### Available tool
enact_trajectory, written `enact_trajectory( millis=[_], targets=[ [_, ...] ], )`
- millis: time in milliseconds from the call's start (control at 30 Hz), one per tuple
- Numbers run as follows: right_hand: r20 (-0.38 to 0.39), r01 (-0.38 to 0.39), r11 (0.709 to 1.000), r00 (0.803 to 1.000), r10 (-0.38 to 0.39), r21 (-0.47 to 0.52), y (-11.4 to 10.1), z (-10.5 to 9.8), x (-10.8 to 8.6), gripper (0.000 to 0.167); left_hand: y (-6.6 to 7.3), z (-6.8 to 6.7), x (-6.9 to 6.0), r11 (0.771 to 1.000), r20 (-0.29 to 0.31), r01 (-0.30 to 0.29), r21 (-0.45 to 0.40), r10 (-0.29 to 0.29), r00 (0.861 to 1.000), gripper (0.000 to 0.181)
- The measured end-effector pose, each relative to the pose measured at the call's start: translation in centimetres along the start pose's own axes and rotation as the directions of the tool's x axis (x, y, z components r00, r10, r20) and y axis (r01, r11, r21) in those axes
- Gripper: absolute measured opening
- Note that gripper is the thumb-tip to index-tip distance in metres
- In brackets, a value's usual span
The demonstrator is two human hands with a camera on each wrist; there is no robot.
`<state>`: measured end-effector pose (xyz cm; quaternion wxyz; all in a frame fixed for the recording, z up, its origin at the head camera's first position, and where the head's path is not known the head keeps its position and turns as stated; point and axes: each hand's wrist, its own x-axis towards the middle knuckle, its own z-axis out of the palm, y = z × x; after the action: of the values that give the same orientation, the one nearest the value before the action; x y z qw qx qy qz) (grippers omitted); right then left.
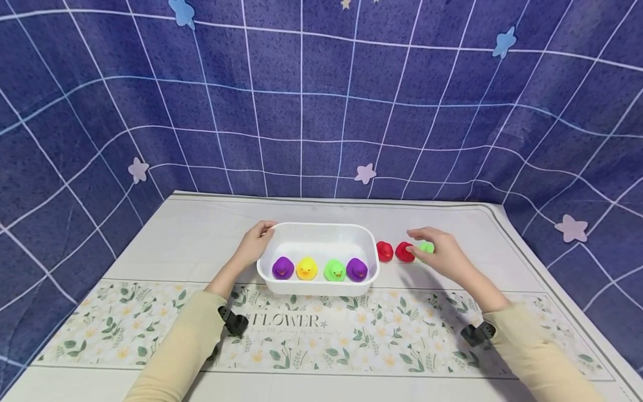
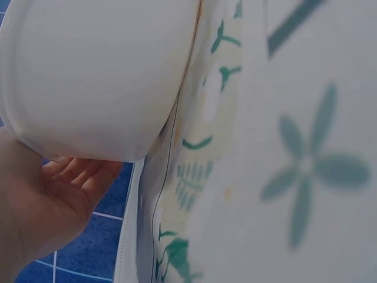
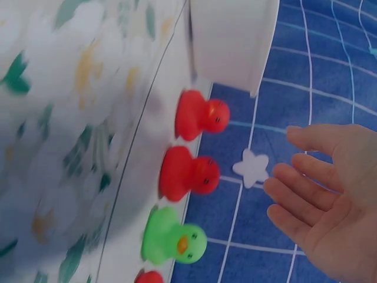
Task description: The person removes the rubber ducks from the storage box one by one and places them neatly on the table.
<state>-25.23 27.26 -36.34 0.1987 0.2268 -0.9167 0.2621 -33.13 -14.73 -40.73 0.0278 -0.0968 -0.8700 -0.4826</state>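
A white plastic tub stands mid-table with several rubber ducks in a row along its near side: a purple duck, a yellow duck, a green duck and a second purple duck. My left hand grips the tub's left end by the rim; its thumb is largely hidden in the left wrist view. Right of the tub, my right hand hovers, fingers spread and holding nothing, above a red duck and a green duck. Another red duck sits closest to the tub.
At the bottom edge of the right wrist view, part of one more red duck shows. A floral strip lettered FLOWER crosses the white table cover. Behind the table hangs a blue curtain with stars.
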Motion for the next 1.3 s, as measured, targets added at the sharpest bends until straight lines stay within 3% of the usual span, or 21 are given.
enact_trajectory(
  millis=[800, 1000, 1300],
  targets=[
    [0.08, 0.106, 0.992, 0.991, -0.111, 0.062, -4.7, 3.0, 2.3, 0.036, -0.2, 0.0, 0.2, 1.0, -0.005, 0.01, -0.013, -0.01, 1.0, 0.035],
    [0.147, 0.106, 0.99, 0.982, -0.118, 0.088, -5.4, 3.5, 2.6, 0.037, -0.1, 0.0, 0.2, 1.0, -0.011, -0.016, 0.014, 0.016, 1.0, 0.035],
    [0.245, 0.112, 0.98, 0.958, -0.15, 0.163, -5.8, 4.4, 2.9, 0.034, -0.3, 0.0, 0.2, 1.0, -0.013, -0.009, 0.017, 0.009, 1.0, 0.034]
  ],
)
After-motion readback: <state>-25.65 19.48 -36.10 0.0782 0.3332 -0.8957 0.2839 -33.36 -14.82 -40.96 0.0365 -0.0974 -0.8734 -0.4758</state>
